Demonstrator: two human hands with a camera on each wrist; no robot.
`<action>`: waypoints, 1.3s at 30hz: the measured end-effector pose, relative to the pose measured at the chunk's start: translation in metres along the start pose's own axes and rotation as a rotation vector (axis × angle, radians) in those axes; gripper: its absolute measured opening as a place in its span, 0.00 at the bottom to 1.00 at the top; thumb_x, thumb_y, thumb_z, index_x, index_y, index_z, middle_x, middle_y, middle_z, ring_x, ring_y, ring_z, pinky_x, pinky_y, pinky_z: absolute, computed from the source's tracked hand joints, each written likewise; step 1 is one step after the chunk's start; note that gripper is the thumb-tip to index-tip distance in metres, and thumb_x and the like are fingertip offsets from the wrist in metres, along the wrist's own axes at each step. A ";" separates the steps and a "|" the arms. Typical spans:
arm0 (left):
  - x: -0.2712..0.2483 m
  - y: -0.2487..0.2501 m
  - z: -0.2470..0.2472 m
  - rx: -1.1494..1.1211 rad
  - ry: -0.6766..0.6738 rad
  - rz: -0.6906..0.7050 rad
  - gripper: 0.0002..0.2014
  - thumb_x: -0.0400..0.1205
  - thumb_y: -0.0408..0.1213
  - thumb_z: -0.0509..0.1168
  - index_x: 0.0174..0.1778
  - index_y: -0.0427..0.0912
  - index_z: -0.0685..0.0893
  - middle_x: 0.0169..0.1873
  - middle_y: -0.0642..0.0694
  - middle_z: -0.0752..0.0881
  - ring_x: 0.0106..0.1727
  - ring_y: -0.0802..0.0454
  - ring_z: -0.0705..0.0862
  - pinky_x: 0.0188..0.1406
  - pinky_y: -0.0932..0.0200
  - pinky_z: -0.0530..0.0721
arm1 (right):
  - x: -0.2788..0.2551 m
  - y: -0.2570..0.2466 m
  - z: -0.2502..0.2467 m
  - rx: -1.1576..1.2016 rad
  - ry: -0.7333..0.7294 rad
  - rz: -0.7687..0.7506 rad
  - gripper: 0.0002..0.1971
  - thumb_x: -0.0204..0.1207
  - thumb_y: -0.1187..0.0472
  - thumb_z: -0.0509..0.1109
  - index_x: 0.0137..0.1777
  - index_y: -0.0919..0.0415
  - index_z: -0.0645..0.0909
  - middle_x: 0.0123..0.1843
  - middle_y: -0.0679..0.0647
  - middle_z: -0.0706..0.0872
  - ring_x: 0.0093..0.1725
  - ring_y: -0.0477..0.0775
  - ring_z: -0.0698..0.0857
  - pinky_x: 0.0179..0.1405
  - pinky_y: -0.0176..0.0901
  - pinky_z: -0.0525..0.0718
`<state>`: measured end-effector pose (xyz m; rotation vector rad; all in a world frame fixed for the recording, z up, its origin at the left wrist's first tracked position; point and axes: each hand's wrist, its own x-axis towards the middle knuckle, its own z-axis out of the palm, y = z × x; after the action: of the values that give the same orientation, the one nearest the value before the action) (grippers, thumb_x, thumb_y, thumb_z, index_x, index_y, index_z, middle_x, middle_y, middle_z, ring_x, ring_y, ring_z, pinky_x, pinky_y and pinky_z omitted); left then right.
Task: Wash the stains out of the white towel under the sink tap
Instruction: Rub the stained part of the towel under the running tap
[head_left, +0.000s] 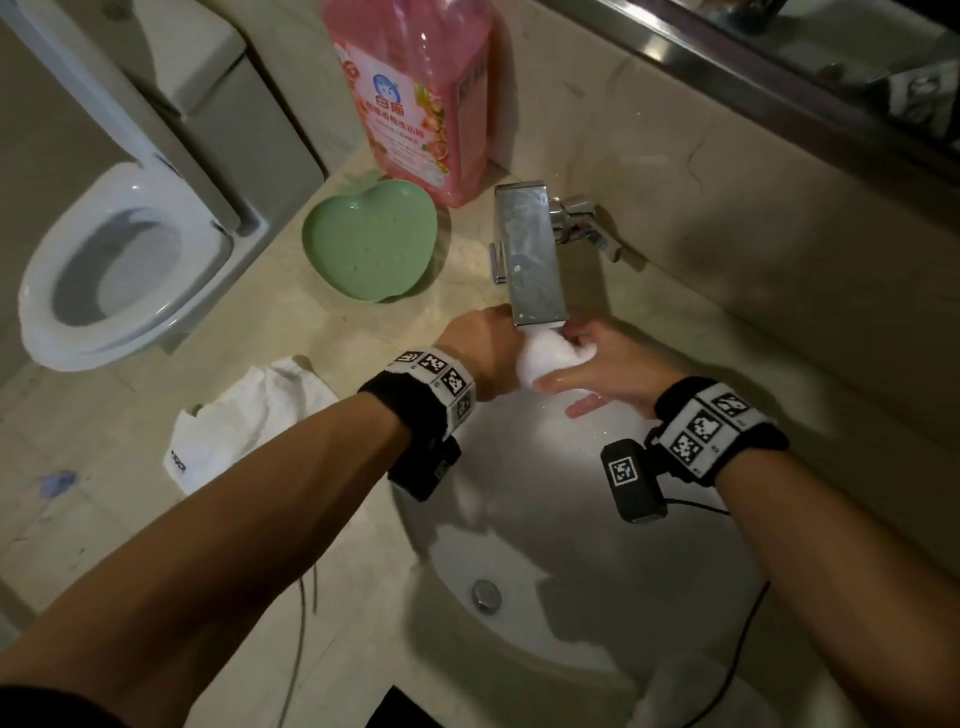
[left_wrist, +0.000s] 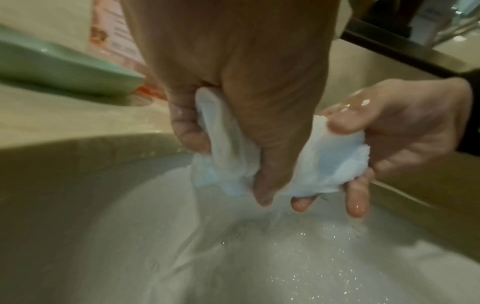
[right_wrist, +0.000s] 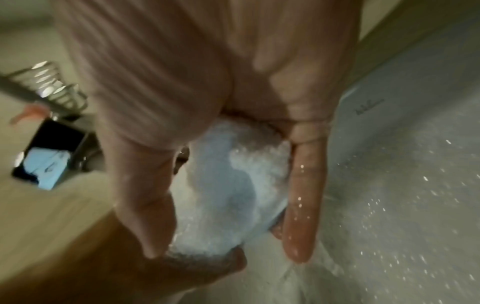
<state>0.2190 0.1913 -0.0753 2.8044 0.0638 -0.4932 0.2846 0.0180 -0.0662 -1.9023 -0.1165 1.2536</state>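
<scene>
Head view: tap spout overhangs both hands gripping towel.

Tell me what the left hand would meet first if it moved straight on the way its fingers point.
Probably the sink basin: the left hand, gripping the white towel, points its fingers down into it. Depth is unclear.

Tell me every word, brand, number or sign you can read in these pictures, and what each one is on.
"白猫": brand on the pink bottle, above smaller label lines too blurred to read.
Dark print on the edge of the white cloth on the counter: too small to read.
Black-and-white square codes on the wristbands: patterns, not words.
Faint mark on the sink wall: unreadable.
</scene>
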 end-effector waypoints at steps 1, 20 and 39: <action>0.001 0.004 -0.002 0.085 -0.015 0.035 0.21 0.78 0.50 0.68 0.65 0.47 0.82 0.59 0.42 0.85 0.57 0.40 0.86 0.48 0.58 0.79 | 0.002 -0.003 0.002 -0.087 0.008 -0.005 0.36 0.59 0.57 0.90 0.66 0.51 0.77 0.63 0.52 0.82 0.58 0.57 0.87 0.43 0.57 0.94; 0.021 0.017 0.009 -0.003 -0.105 -0.004 0.23 0.81 0.51 0.62 0.74 0.57 0.74 0.67 0.48 0.83 0.63 0.43 0.83 0.63 0.49 0.84 | 0.031 -0.004 0.020 -0.997 0.164 -0.267 0.10 0.71 0.53 0.79 0.39 0.48 0.79 0.32 0.45 0.81 0.30 0.43 0.79 0.26 0.36 0.72; -0.039 -0.019 0.020 -0.729 0.025 -0.108 0.23 0.80 0.53 0.62 0.69 0.50 0.67 0.51 0.51 0.86 0.45 0.56 0.88 0.44 0.60 0.88 | 0.024 -0.007 0.031 0.383 0.277 -0.048 0.24 0.72 0.60 0.80 0.64 0.70 0.81 0.36 0.57 0.87 0.25 0.47 0.83 0.26 0.39 0.82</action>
<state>0.1739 0.2041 -0.0854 2.0973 0.3301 -0.3608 0.2742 0.0527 -0.0836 -1.7032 0.2087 0.8933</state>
